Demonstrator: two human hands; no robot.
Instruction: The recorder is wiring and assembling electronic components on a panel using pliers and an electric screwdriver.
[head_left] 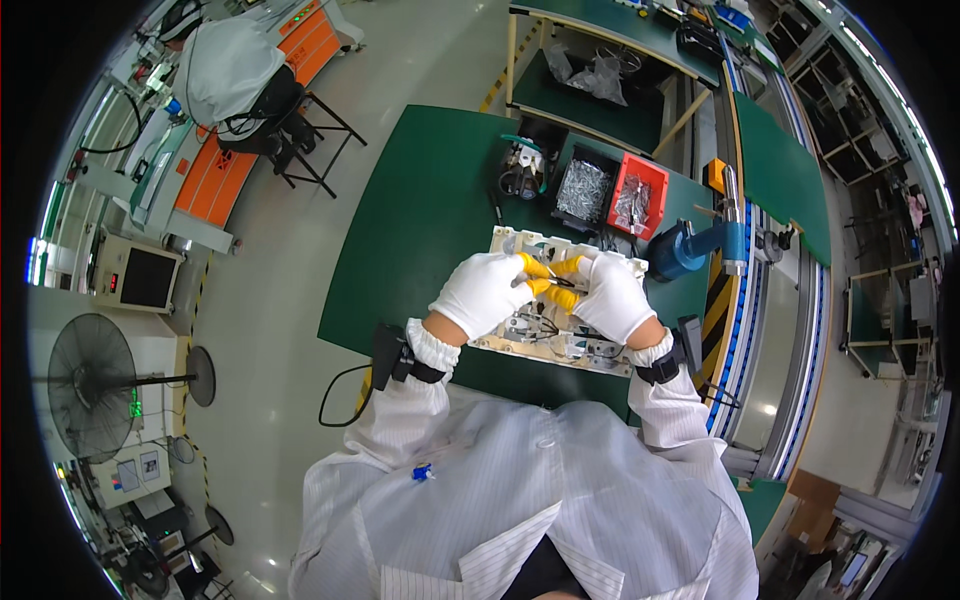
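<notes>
Both of your gloved hands meet over the pale assembly board (pixel 560 300) on the green bench (pixel 420 220). Your left hand (pixel 487 292) is pinched narrow, yellow fingertips (pixel 535 268) closed on a small dark part (pixel 556 283), and your right hand (pixel 612 297) pinches the same piece from the other side, so it sits between the two hands just above the board's middle. What exactly the part is cannot be told; it is too small.

Your grip is the weak point, I judge: the piece is tiny and held only at the fingertips, so a slip of the glove could drop it among the wires on the board, where it would be hard to find. The blue powered tool (pixel 690 248) lies just beside your right hand, and a careless elbow could knock it.

Counted: two hands, one board, one dark part, two parts bins behind it, a black one (pixel 583 187) and a red one (pixel 638 195), one blue tool.
</notes>
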